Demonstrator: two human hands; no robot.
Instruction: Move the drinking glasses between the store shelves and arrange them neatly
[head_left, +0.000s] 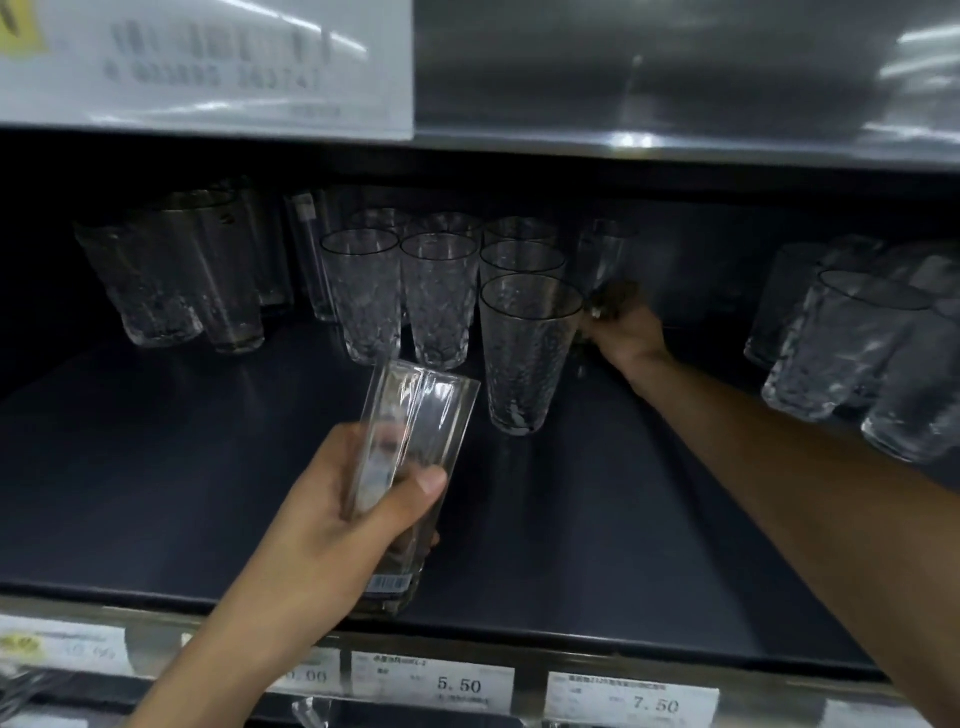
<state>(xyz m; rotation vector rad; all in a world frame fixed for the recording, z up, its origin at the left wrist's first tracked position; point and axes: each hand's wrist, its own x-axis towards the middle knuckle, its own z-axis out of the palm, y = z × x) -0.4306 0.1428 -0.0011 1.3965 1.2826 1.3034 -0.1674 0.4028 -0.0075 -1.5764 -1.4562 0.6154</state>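
Note:
My left hand (337, 519) grips a tall clear ribbed glass (410, 441) with a barcode sticker near its base, tilted over the front of the dark shelf (182, 467). Deep in the shelf, my right hand (621, 327) is wrapped around the lower part of a clear glass (605, 254), just right of a cluster of hammered tumblers (441, 296). The nearest hammered tumbler (527, 353) stands in front of that cluster, partly hiding my right hand's fingers.
Larger textured glasses (166, 275) stand at the back left. More faceted glasses (857, 348) crowd the right side. The upper shelf edge (675, 140) hangs low overhead. Price tags (431, 683) line the front rail.

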